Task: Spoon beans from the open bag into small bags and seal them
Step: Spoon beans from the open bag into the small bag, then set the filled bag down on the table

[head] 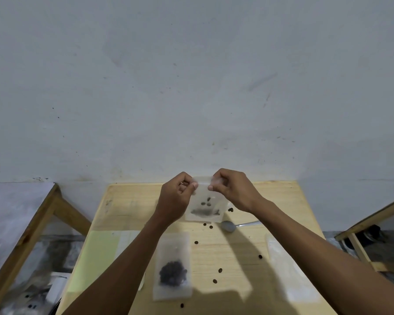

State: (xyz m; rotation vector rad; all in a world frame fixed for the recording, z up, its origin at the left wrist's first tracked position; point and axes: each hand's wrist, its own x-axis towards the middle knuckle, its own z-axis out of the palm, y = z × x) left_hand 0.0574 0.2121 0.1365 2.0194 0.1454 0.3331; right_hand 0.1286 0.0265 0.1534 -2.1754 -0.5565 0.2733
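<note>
1. Wooden counter carries scattered beans
2. Left hand and right hand, each grip pinching the small bag's top edge; it hangs above the counter at 12 o'clock
3. Filled bag lies at 6 o'clock
4. Spoon at 3 o'clock of the held bag

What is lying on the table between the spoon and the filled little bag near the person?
In the head view, only loose beans scattered on bare wooden table lie between the spoon and the filled bag.

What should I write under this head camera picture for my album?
Both hands, left hand and right hand, pinch a small bag of beans above the wooden table.
</note>
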